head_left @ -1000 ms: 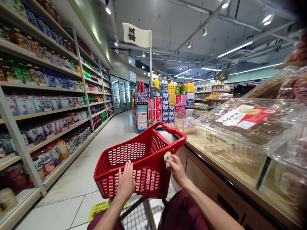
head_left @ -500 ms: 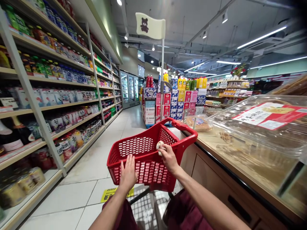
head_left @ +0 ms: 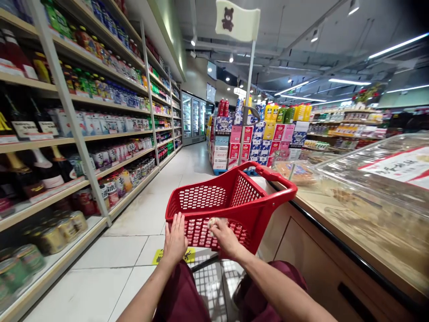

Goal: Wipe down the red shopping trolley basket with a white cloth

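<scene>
A red plastic shopping cart basket (head_left: 208, 212) with a perforated wall stands in front of me. My left hand (head_left: 174, 239) lies flat against the near left end of its side, fingers stretched out near the rim. My right hand (head_left: 225, 237) is closed on a small crumpled whitish wad (head_left: 212, 223), perhaps cloth or tissue. It is at the outer face of the near side wall, just under the rim. The inside of the basket that shows holds nothing. A pale flag with a bear (head_left: 237, 20) rises on a pole from the cart.
Drink shelves (head_left: 110, 134) line the left side. A wooden counter (head_left: 308, 259) with clear plastic food boxes (head_left: 378, 165) runs close along the right. Stacked drink cartons (head_left: 264, 138) stand ahead. A yellow floor sign (head_left: 157, 256) lies on the tiles under the cart.
My right hand has moved with the wad from the upper rim to lower on the outer side wall, towards the left hand. The view has turned slightly left.
</scene>
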The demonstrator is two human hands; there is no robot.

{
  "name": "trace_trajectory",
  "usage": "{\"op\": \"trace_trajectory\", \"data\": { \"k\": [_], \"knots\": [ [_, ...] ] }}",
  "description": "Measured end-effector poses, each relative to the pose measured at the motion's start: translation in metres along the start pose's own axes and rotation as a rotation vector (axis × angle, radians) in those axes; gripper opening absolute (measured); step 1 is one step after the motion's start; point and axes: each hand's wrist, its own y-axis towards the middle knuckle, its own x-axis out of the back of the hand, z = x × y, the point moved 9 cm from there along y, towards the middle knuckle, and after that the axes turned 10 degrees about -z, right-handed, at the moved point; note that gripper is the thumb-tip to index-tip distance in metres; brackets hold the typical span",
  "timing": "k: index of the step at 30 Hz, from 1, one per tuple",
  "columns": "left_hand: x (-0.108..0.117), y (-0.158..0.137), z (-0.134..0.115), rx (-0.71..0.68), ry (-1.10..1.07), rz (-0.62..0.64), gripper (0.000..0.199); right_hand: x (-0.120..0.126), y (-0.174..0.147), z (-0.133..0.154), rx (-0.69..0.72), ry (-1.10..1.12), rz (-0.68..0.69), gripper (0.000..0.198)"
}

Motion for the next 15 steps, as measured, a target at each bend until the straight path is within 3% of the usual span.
{"op": "trace_trajectory", "data": {
  "k": [4, 8, 12, 15],
  "knots": [
    [0.001, -0.009, 0.032, 0.108, 0.053, 0.019, 0.062, -0.029, 0.013, 0.038, 0.104, -0.013, 0.016, 0.024],
    [0.002, -0.012, 0.046, 0.142, 0.072, 0.050, 0.062, -0.055, 0.026, 0.071, 0.233, -0.051, 0.015, 0.024],
    [-0.001, -0.020, 0.055, 0.156, 0.073, 0.093, 0.066, -0.081, 0.021, 0.091, 0.348, -0.077, 0.081, 0.016],
    [-0.006, -0.027, 0.067, 0.208, 0.080, 0.127, 0.067, -0.088, 0.036, 0.101, 0.347, -0.077, 0.061, 0.015]
  ]
}}
